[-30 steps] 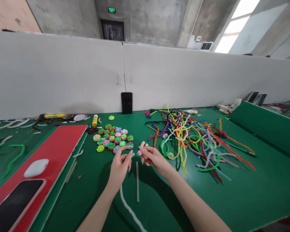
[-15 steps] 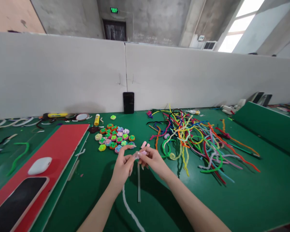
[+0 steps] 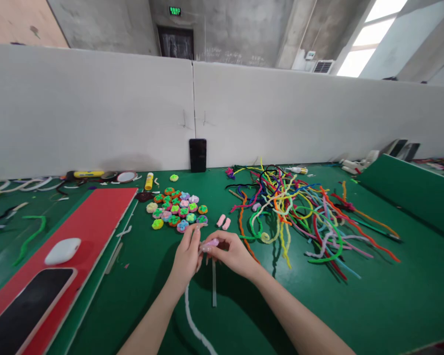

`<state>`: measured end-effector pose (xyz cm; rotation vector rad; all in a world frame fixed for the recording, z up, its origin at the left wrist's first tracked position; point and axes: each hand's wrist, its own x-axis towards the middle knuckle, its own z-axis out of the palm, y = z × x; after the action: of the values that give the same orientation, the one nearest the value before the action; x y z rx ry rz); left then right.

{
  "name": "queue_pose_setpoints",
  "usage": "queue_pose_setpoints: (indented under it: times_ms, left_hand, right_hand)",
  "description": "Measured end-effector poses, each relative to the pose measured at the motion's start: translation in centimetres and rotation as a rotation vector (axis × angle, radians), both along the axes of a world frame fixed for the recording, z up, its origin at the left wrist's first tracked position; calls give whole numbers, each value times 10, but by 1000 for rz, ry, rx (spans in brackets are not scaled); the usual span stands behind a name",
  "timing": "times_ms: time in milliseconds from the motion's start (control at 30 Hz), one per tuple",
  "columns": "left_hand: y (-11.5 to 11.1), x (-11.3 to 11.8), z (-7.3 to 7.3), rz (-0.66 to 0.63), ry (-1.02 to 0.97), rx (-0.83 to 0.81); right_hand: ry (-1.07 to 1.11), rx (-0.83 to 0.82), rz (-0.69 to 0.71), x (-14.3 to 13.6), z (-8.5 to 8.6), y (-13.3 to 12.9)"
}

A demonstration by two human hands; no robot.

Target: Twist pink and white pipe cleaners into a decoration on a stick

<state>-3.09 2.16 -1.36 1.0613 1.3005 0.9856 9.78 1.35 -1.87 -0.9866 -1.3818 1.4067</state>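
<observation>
Both of my hands meet low in the middle of the view. My right hand pinches a small pink-lilac piece between thumb and fingers. Against its left end, my left hand has its fingers closed; what they grip is too small to make out. A white fuzzy stem trails down from below my left hand. Under the fingers a narrow translucent strip points toward me. Two short pink rolls lie just beyond my right hand.
Colourful flower-like discs cluster beyond my left hand. Tangled fuzzy stems spread to the right. A red board at left bears a phone and a white case. A black phone leans on the partition.
Both hands have come slightly lower and nearer, uncovering the two pink rolls. The pink-lilac piece between the fingers shows more clearly.
</observation>
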Motion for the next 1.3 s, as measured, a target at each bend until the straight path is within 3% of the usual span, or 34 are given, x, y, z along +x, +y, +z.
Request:
queue_pose_setpoints:
  times_ms: [100, 233, 333, 600, 700, 900, 1067, 1300]
  left_hand:
    - [0, -1, 1, -95, -30, -77]
    - [0, 0, 4, -225, -136, -213]
    - [1, -1, 5, -239, -150, -271]
    - [2, -14, 18, -374, -136, -202]
    - [3, -14, 19, -371, -170, -156]
    - [7, -18, 12, -328, -288, -135]
    - [5, -19, 21, -389, -351, -185]
    - [4, -17, 22, -389, -391, -194]
  right_hand:
    - [-26, 37, 34, -1, 0, -3]
    - [12, -36, 152, 1, 1, -4]
    - [13, -57, 168, 3, -1, -1]
    - [20, 6, -245, 13, -9, 15]
    - [40, 14, -301, 17, -9, 19]
    - [74, -9, -168, 19, -4, 16]
    - [81, -36, -32, 17, 0, 11]
    - [114, -58, -8, 15, -3, 11]
